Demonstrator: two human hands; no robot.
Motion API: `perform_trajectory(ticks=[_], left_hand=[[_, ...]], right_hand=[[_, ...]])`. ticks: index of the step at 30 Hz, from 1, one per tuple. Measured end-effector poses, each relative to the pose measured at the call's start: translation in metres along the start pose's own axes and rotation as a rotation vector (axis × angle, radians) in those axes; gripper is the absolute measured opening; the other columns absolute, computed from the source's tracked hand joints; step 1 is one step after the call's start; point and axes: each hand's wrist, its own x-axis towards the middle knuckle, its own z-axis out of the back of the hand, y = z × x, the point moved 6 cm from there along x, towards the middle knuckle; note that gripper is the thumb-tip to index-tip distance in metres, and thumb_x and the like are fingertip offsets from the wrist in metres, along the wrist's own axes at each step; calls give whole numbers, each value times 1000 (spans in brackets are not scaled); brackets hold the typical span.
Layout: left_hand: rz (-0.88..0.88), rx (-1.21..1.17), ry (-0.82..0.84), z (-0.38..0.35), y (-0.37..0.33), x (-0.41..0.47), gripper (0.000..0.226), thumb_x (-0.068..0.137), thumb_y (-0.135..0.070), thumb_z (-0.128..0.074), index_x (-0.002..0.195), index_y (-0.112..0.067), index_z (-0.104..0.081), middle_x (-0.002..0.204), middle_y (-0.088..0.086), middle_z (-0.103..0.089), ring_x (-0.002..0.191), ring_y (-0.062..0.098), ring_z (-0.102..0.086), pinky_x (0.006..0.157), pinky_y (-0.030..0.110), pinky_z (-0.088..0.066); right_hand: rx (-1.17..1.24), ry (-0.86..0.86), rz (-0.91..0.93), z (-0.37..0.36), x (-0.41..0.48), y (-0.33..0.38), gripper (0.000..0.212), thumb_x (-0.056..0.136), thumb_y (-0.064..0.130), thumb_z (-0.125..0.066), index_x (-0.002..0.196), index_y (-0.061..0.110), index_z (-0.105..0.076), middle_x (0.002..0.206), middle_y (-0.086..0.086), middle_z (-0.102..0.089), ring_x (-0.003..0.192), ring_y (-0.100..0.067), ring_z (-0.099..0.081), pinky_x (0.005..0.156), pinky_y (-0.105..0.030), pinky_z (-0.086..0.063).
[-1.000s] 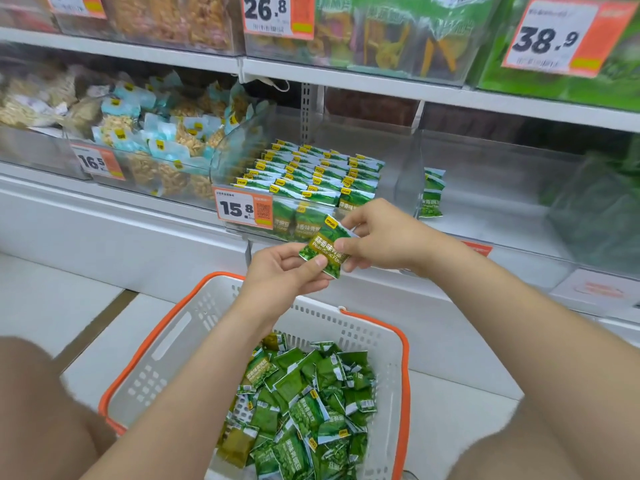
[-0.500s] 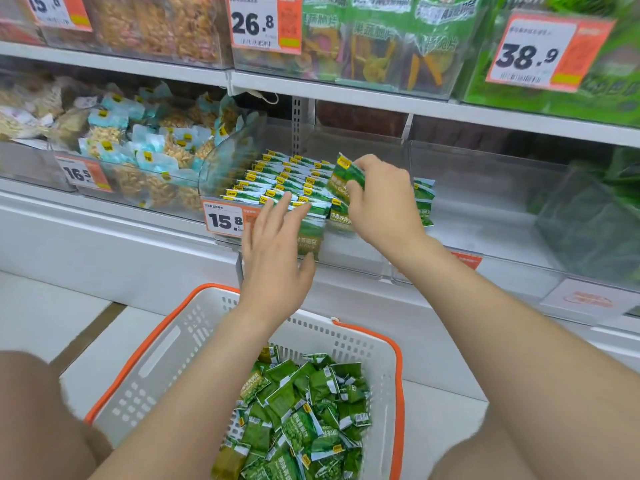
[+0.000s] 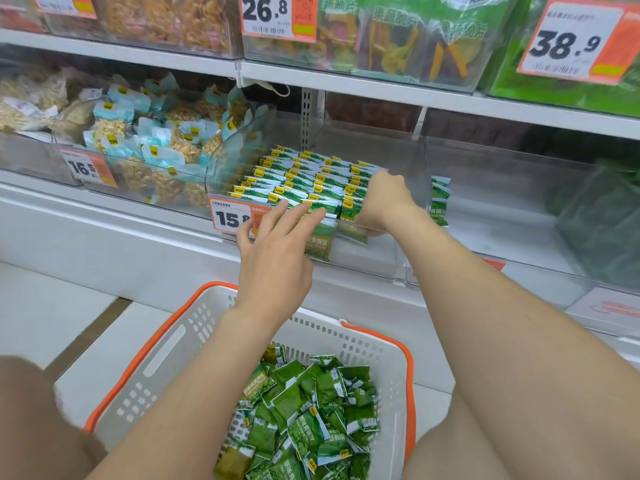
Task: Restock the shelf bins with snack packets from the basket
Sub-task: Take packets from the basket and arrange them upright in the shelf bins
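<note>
Packets (image 3: 304, 178) stand in neat upright rows in the clear bin (image 3: 405, 157), with both hands working at its front.

The left hand (image 3: 273, 258) is spread flat, its straight fingers resting on the front row just above the 15.8 price tag (image 3: 230, 218), most likely to stop the rows from toppling forward. The right hand (image 3: 384, 199) is dug in at the right end of the rows, knuckles up and fingers hidden below. Whether it grasps a packet I cannot tell, though the pose would suit slotting 1 into a gap there. Many loose packets (image 3: 311, 410) lie heaped in the basket (image 3: 180, 341) just below the shelf, kept close for short reaches, so the restock looks far from done.
</note>
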Motion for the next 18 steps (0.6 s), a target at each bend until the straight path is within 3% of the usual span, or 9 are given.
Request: perform_trajectory(ticks=[3, 7, 10, 12, 15, 18], left_hand=[[-8, 2, 3, -1, 1, 0, 78, 84, -6, -66, 151, -39, -45, 158, -15, -43, 152, 18, -30, 114, 62, -28], [-13, -28, 8, -3, 3, -1, 79, 83, -5, -66, 152, -38, -45, 158, -14, -43, 152, 19, -30, 112, 62, -30], [-25, -52, 6, -4, 3, -3, 80, 83, -5, -66, 152, -38, -44, 160, -15, -41, 153, 19, -28, 112, 58, -29], [-15, -89, 9, -4, 3, -2, 79, 84, -6, -65, 152, -39, -44, 161, -17, -40, 154, 18, -26, 114, 56, -27], [7, -271, -20, -4, 10, 2, 70, 85, -2, -63, 147, -33, -53, 158, -13, -46, 152, 18, -31, 119, 54, -29], [-5, -367, -272, 6, 23, -4, 49, 80, 8, -61, 121, -17, -70, 137, 0, -65, 133, 23, -54, 116, 36, -38]], right_hand=[[47, -17, -38, 0, 2, 0, 39, 79, 15, -85, 89, 10, -48, 116, -17, -55, 99, -38, -67, 79, -44, -61], [45, 6, -66, 4, -1, 1, 56, 70, 25, -96, 97, 11, -48, 123, -18, -55, 102, -40, -69, 86, -47, -61], [39, -48, -27, 8, -5, 2, 35, 82, 10, -80, 90, 11, -46, 120, -19, -54, 104, -42, -66, 80, -43, -59], [2, -132, 38, 17, -14, 9, 17, 88, 3, -64, 91, 9, -48, 113, -19, -54, 103, -43, -61, 73, -41, -49], [7, -267, 192, 34, -40, 33, 9, 90, 14, -58, 99, 11, -59, 101, -14, -56, 96, -42, -60, 69, -38, -40], [42, -313, 380, 37, -72, 64, 14, 85, 25, -56, 94, 20, -65, 99, -7, -66, 93, -37, -60, 67, -38, -46]])
